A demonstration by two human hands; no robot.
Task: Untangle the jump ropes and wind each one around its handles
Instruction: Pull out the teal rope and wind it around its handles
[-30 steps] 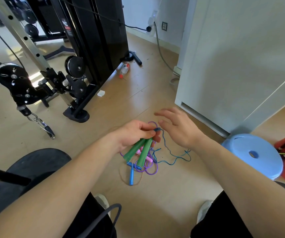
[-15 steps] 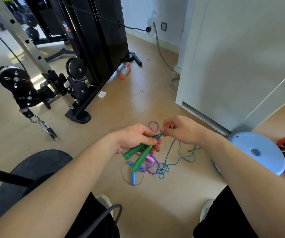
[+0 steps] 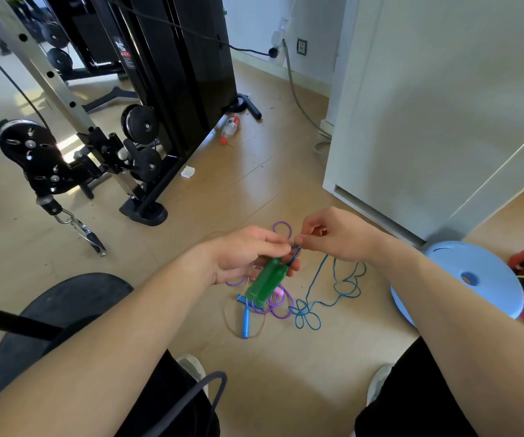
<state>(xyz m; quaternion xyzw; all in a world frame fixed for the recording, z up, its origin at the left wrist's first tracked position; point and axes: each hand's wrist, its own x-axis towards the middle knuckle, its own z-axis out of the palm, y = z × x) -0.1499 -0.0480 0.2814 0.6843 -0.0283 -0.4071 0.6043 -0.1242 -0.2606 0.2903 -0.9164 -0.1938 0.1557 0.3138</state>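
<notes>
My left hand [image 3: 248, 255] grips two green handles [image 3: 267, 283] held side by side above the floor. My right hand [image 3: 336, 236] pinches the teal cord [image 3: 333, 279] right at the handles' top end. The rest of that cord trails down to loose loops on the floor. Below the hands lies a purple cord [image 3: 281, 307] with a pink handle [image 3: 278, 291], partly hidden by the green handles. A blue handle [image 3: 246, 320] with a thin brown cord [image 3: 230, 323] lies beside them.
A black cable gym machine [image 3: 147, 121] stands at the left with a hanging clip [image 3: 84, 231]. A white cabinet [image 3: 428, 115] fills the right. A light blue stool [image 3: 472, 279] sits at the right, a dark round seat [image 3: 65, 307] at lower left. A bottle [image 3: 230, 126] lies further back.
My right hand went from open above the handles to pinching the teal cord at their top end. The green handles have come together, and the cord's slack has spread to the right on the floor.
</notes>
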